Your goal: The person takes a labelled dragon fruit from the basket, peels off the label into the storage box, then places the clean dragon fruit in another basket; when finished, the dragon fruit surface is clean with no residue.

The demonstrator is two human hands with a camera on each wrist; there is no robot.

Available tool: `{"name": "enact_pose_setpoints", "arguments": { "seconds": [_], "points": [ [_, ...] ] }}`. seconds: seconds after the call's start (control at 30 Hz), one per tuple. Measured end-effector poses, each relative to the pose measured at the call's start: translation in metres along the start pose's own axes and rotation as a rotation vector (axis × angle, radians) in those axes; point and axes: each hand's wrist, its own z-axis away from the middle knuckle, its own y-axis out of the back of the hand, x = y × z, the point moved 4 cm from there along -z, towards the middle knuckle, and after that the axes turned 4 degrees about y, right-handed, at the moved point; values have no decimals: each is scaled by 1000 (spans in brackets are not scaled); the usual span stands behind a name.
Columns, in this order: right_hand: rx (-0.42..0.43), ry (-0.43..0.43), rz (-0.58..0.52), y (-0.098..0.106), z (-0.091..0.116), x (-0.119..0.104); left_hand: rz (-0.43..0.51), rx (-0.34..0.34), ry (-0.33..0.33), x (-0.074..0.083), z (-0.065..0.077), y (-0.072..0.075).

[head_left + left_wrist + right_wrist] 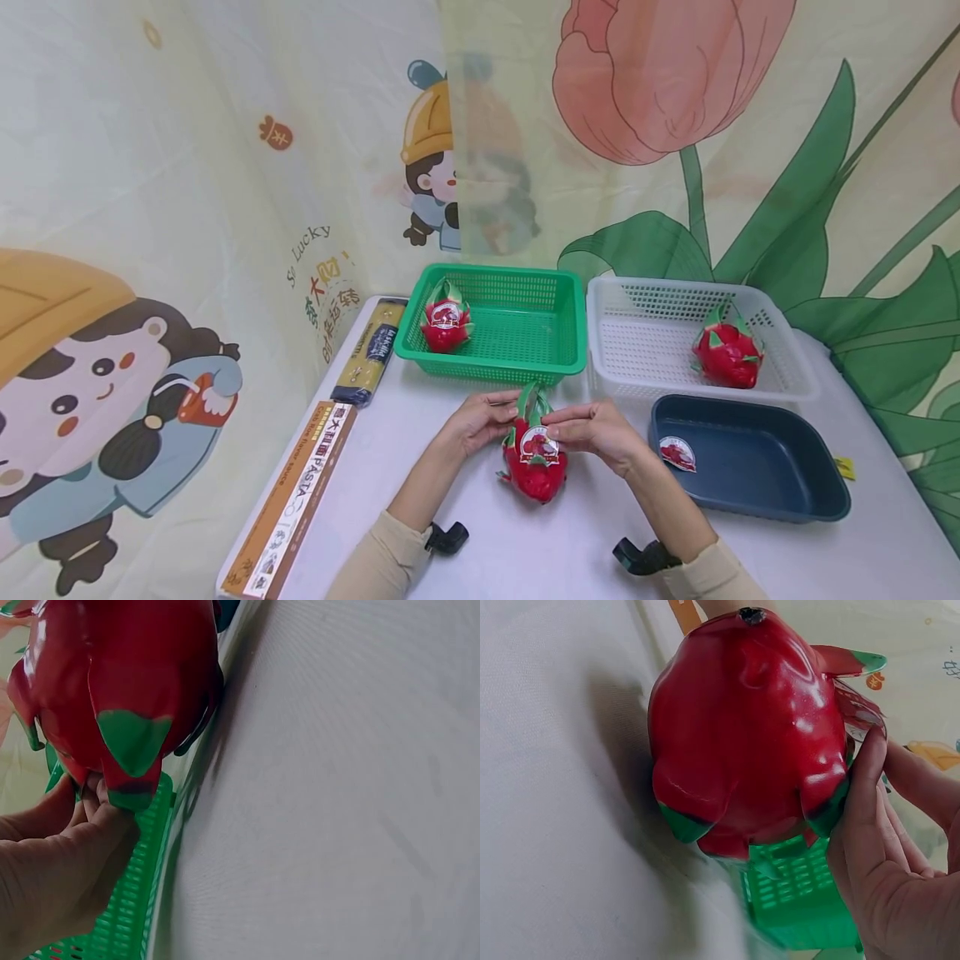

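A red dragon fruit [534, 477] with green-tipped scales is held between my two hands over the white table. My left hand [480, 421] grips it at the leafy end, fingertips among the scales in the left wrist view. A round red-and-white sticker [539, 446] is on its upper side. With thumb and fingertips, my right hand [596, 433] pinches the sticker's right edge, which stands up from the skin in the right wrist view. Beside the right forearm, a dark blue basin [757, 458] has a similar sticker [678, 454] on its inner left wall.
Behind my hands stands a green basket [517, 367] holding a stickered dragon fruit [446, 325]. To its right, a white basket [615, 367] holds a dragon fruit [727, 357] with no sticker showing. A pasta box [292, 500] and a spaghetti pack [370, 354] lie along the left edge.
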Motion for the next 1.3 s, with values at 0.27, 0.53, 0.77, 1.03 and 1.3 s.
{"name": "enact_pose_setpoints", "arguments": {
  "seconds": [0.27,0.53,0.77,1.03,1.3],
  "points": [
    [-32,-4,-103,1,-2,-1,63,11,6,-2,-2,1],
    [63,4,-160,28,12,-25,115,41,10,-3,-3,9],
    [73,10,-44,44,25,-38,106,29,2,1,0,8],
    [40,16,-60,67,42,-50,76,29,6,6,4,7],
    [58,14,6,98,61,-60,65,6,12,7,5,4]
  ]
}}
